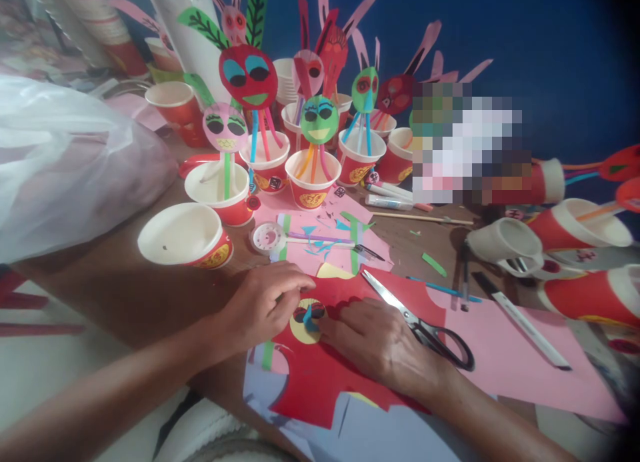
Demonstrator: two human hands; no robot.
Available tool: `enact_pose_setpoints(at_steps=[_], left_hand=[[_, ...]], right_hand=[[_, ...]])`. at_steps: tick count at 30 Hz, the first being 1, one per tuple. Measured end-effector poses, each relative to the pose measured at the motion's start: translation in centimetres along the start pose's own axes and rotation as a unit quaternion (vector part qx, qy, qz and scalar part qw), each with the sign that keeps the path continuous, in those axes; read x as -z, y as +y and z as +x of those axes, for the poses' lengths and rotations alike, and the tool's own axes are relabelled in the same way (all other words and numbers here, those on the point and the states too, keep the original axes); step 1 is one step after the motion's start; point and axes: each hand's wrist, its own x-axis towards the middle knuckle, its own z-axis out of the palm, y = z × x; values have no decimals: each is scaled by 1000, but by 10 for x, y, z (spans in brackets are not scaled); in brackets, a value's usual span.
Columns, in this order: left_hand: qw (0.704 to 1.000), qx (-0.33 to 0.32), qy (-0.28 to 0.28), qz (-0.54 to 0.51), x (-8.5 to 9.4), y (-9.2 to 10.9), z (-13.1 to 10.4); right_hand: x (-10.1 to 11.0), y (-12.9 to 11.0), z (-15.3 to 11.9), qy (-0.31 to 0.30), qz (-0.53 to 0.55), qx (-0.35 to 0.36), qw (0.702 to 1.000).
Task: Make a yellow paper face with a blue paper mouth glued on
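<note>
My left hand [263, 302] and my right hand [373, 339] both press fingertips on a small yellow paper face disc [306, 323] with dark eyes and a blue nose piece. The disc lies on a red paper sheet [320, 375] at the table's near edge. Neither hand grips a tool. Black-handled scissors [417, 322] lie shut just right of my right hand, partly touching its back.
Several red paper cups [185, 239] holding straw-mounted paper faces [249, 77] stand at the back. Tipped cups [580, 229] lie right. A pink sheet [520, 362], pens [523, 322], a tape roll [267, 237] and scraps cover the brown table [150, 282]. A white plastic bag [65, 162] sits left.
</note>
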Motion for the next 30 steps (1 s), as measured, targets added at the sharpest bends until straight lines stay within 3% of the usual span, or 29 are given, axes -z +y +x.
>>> enact_pose_setpoints(at_steps=[7,17,26,30], left_hand=[[999,-10,-24,19,-1,-3,1],[999,-15,-50,17,1,-1,-1],[993,-29,-115,-7,1,4,-3],[991,-58,-116,23,1,2,-2]], right_hand=[[1,-3,1,-12,-6,14,1000],[0,-2,3,44,6,19,999],[-3,-3,1,-6,25,-1,1000],[-2,-3,0,-10,48,17,999]])
